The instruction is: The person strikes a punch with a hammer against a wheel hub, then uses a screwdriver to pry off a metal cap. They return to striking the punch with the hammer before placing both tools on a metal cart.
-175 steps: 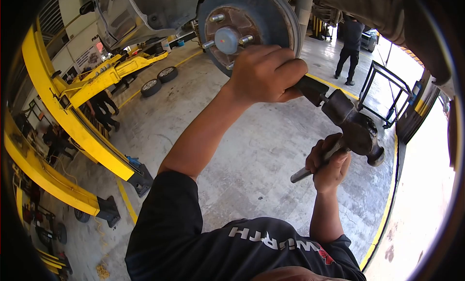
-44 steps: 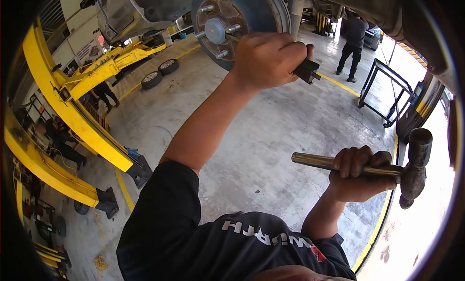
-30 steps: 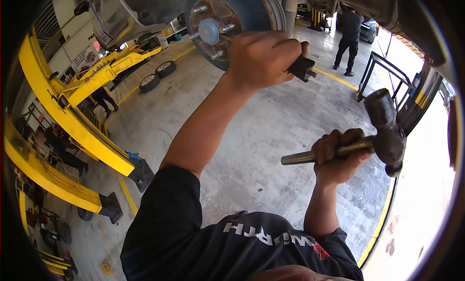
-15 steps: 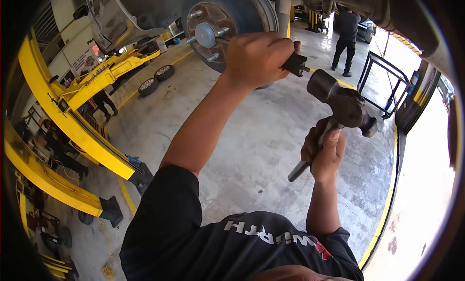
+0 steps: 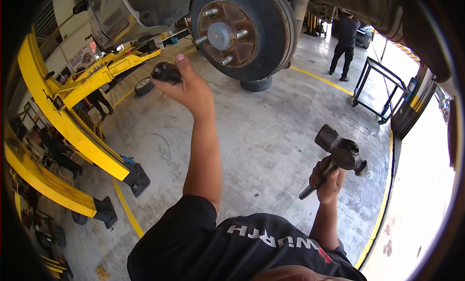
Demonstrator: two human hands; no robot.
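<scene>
My left hand (image 5: 191, 89) is closed around a short black tool with a rounded end (image 5: 166, 72), thumb raised; the fingers hide much of the tool. It is held to the left of the brake disc (image 5: 271, 39), apart from it. Several wheel studs (image 5: 241, 34) stick out around the disc's rusty hub (image 5: 219, 36). Lower on the right, my right hand (image 5: 330, 184) grips a ball-peen hammer (image 5: 345, 152) by its handle close below the head. The hammer's head is up and nothing touches it.
Yellow lift arms (image 5: 77, 135) slant across the left side. A tyre (image 5: 256, 84) lies under the disc and a wheel (image 5: 143, 86) farther left. Another person (image 5: 345, 43) stands at the back near a black metal frame (image 5: 380, 89). The car's underside hangs overhead.
My left hand has swung left and away from the front of the disc, turning the black tool with it. My right hand and the hammer have dropped slightly lower.
</scene>
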